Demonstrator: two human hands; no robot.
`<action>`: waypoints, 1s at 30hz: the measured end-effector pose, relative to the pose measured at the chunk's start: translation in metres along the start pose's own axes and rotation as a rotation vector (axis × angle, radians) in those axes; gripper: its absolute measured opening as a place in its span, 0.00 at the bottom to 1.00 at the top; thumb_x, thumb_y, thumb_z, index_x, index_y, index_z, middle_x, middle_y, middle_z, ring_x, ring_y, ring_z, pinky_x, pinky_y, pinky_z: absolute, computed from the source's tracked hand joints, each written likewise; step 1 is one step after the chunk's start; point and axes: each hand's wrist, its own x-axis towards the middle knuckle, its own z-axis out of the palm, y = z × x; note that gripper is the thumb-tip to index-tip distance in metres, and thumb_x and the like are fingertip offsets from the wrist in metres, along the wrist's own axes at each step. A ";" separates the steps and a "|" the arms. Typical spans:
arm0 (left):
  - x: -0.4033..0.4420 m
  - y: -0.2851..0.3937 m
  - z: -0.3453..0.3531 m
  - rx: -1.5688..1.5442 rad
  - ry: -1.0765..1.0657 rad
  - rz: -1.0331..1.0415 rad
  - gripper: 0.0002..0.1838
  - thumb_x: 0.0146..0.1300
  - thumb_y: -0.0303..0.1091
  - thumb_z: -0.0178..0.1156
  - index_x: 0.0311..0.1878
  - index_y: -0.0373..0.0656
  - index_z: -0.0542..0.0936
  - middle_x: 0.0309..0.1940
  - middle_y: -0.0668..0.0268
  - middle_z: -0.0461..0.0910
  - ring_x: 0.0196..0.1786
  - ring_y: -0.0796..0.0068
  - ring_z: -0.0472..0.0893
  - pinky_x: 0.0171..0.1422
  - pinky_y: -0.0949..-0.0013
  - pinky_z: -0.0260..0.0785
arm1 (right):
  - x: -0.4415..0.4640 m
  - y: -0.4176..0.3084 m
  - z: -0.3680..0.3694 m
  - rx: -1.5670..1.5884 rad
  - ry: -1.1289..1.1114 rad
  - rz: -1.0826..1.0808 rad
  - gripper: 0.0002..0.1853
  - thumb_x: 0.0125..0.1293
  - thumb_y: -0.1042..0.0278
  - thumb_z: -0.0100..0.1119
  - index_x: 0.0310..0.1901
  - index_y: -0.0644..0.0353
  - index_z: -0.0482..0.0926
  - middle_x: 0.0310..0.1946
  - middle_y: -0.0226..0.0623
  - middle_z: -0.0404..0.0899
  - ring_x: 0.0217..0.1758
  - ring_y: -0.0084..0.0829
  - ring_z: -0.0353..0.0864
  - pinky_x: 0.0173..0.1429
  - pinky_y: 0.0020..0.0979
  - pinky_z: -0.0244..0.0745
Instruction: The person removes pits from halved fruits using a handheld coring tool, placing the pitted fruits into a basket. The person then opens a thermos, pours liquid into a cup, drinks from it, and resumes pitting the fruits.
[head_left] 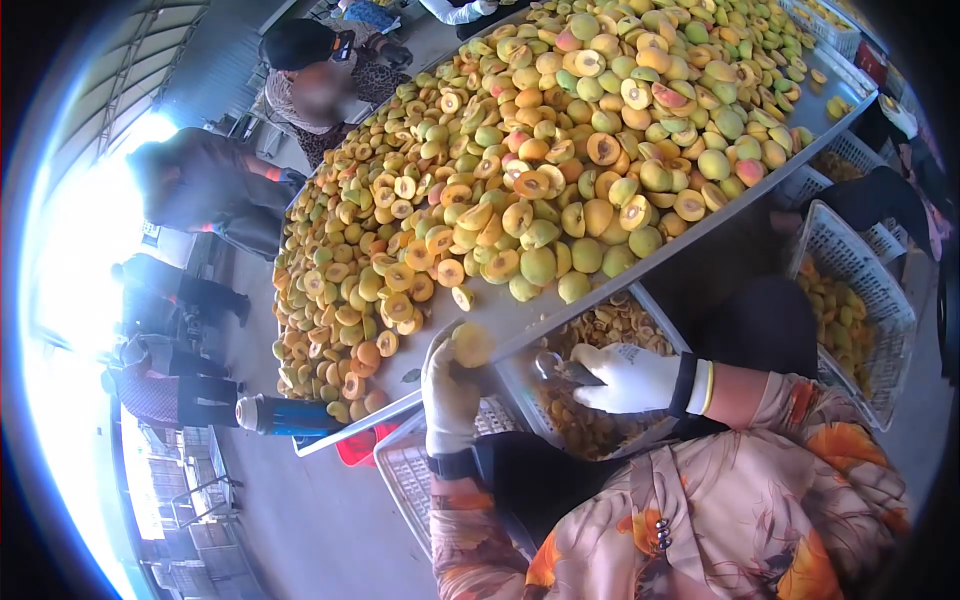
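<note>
My left hand (450, 395), in a white glove, holds a yellow peach half (473, 345) near the table's front edge. The gloved fingers close around the fruit from behind and below. My right hand (628, 378), also gloved in white, grips a small tool (575, 371) with a dark handle and a shiny, rounded metal end. That end points toward the peach half and is apart from it. Below both hands stands a crate (520, 395) with cut peach pieces and scraps (570, 420) in it. Halved and whole-looking peaches (540, 200) lie heaped on the metal table (520, 315).
A white crate (405, 465) stands at my left, beside something red (365, 445). Another crate (880, 300) at my right holds peach pieces (835, 320). A blue cylinder (290, 415) is at the table's left end. Several people (215, 185) stand or sit around the table.
</note>
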 end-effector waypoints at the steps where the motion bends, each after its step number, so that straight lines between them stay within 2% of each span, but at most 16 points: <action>1: -0.015 0.003 0.015 -0.096 0.004 0.000 0.24 0.76 0.41 0.50 0.68 0.38 0.73 0.61 0.47 0.78 0.60 0.58 0.82 0.57 0.59 0.80 | 0.000 -0.011 -0.001 0.011 0.041 -0.084 0.16 0.68 0.61 0.63 0.47 0.63 0.71 0.27 0.56 0.81 0.31 0.59 0.82 0.35 0.53 0.73; 3: -0.044 0.007 0.046 -0.290 0.004 -0.001 0.26 0.77 0.44 0.46 0.70 0.40 0.72 0.63 0.47 0.77 0.64 0.57 0.79 0.60 0.57 0.79 | 0.000 -0.030 0.000 -0.016 0.089 -0.216 0.14 0.69 0.63 0.61 0.49 0.62 0.71 0.25 0.54 0.80 0.29 0.57 0.82 0.32 0.51 0.72; 6: -0.081 0.014 0.078 -0.316 -0.047 0.031 0.27 0.78 0.46 0.47 0.72 0.38 0.71 0.65 0.45 0.75 0.65 0.56 0.77 0.62 0.56 0.77 | -0.006 -0.046 0.008 -0.054 0.159 -0.328 0.13 0.71 0.65 0.60 0.50 0.61 0.71 0.23 0.52 0.78 0.26 0.54 0.81 0.30 0.50 0.71; 7: -0.089 0.014 0.089 -0.281 -0.014 0.066 0.28 0.78 0.47 0.46 0.71 0.37 0.70 0.64 0.46 0.76 0.64 0.55 0.78 0.64 0.54 0.76 | -0.011 -0.051 0.011 -0.015 0.215 -0.354 0.13 0.71 0.65 0.60 0.50 0.60 0.71 0.23 0.51 0.78 0.25 0.54 0.81 0.29 0.50 0.71; 9: -0.104 0.009 0.103 0.053 0.023 0.217 0.30 0.78 0.49 0.47 0.72 0.35 0.70 0.62 0.46 0.76 0.63 0.54 0.78 0.64 0.54 0.75 | -0.018 -0.056 0.019 0.036 0.326 -0.413 0.13 0.71 0.64 0.60 0.50 0.60 0.71 0.23 0.49 0.77 0.23 0.53 0.80 0.28 0.49 0.70; 12: -0.119 0.006 0.111 0.072 0.075 0.264 0.31 0.78 0.52 0.47 0.69 0.34 0.71 0.57 0.48 0.79 0.59 0.53 0.80 0.62 0.54 0.75 | -0.038 -0.067 0.012 -0.076 0.288 -0.426 0.15 0.70 0.66 0.64 0.50 0.62 0.70 0.29 0.51 0.82 0.28 0.53 0.84 0.32 0.46 0.76; 13: -0.123 0.006 0.116 0.092 0.085 0.288 0.31 0.78 0.53 0.47 0.68 0.34 0.72 0.56 0.48 0.79 0.59 0.53 0.80 0.62 0.54 0.75 | -0.043 -0.072 0.012 -0.085 0.301 -0.397 0.15 0.70 0.66 0.63 0.50 0.62 0.70 0.28 0.50 0.82 0.27 0.53 0.83 0.31 0.46 0.75; 15: -0.132 0.009 0.130 -0.184 0.092 0.236 0.31 0.78 0.56 0.49 0.64 0.35 0.74 0.52 0.51 0.80 0.55 0.57 0.82 0.57 0.59 0.76 | -0.052 -0.080 0.014 -0.101 0.328 -0.337 0.14 0.70 0.67 0.63 0.50 0.62 0.70 0.26 0.48 0.80 0.25 0.52 0.82 0.30 0.46 0.75; 18: -0.145 0.017 0.147 -0.008 0.215 0.300 0.31 0.78 0.57 0.50 0.62 0.35 0.76 0.49 0.56 0.81 0.50 0.64 0.82 0.51 0.65 0.77 | -0.056 -0.083 0.018 -0.180 0.366 -0.395 0.15 0.68 0.67 0.62 0.50 0.63 0.71 0.24 0.47 0.78 0.24 0.52 0.80 0.28 0.46 0.73; 19: -0.144 0.012 0.145 0.036 0.247 0.347 0.29 0.78 0.56 0.50 0.59 0.35 0.78 0.44 0.61 0.81 0.42 0.71 0.82 0.42 0.71 0.76 | -0.056 -0.082 0.019 -0.258 0.319 -0.425 0.14 0.68 0.67 0.62 0.50 0.63 0.71 0.23 0.46 0.77 0.23 0.51 0.80 0.28 0.46 0.73; 21: -0.147 0.013 0.147 0.103 0.290 0.441 0.28 0.78 0.54 0.50 0.57 0.35 0.79 0.40 0.63 0.81 0.39 0.74 0.81 0.39 0.73 0.75 | -0.056 -0.081 0.019 -0.408 0.223 -0.474 0.14 0.67 0.67 0.62 0.50 0.62 0.71 0.23 0.46 0.76 0.23 0.51 0.80 0.27 0.45 0.72; 24: -0.152 0.016 0.147 0.195 0.341 0.530 0.26 0.79 0.51 0.49 0.54 0.34 0.81 0.38 0.64 0.80 0.36 0.77 0.80 0.37 0.75 0.73 | -0.063 -0.107 0.012 -0.283 0.287 -0.349 0.09 0.73 0.68 0.52 0.46 0.66 0.73 0.22 0.47 0.79 0.25 0.49 0.81 0.29 0.46 0.73; 27: -0.157 0.025 0.150 0.212 0.319 0.551 0.24 0.80 0.49 0.49 0.51 0.34 0.82 0.37 0.64 0.81 0.34 0.79 0.79 0.35 0.77 0.72 | -0.060 -0.103 0.022 -0.107 0.269 -0.387 0.09 0.71 0.68 0.54 0.47 0.65 0.74 0.23 0.48 0.79 0.26 0.50 0.82 0.31 0.48 0.74; 30: -0.156 0.026 0.147 0.254 0.301 0.560 0.24 0.80 0.48 0.49 0.49 0.33 0.83 0.36 0.64 0.81 0.32 0.80 0.78 0.32 0.78 0.71 | -0.057 -0.097 0.031 -0.095 0.342 -0.491 0.10 0.70 0.68 0.55 0.48 0.63 0.74 0.23 0.49 0.79 0.26 0.53 0.82 0.32 0.50 0.74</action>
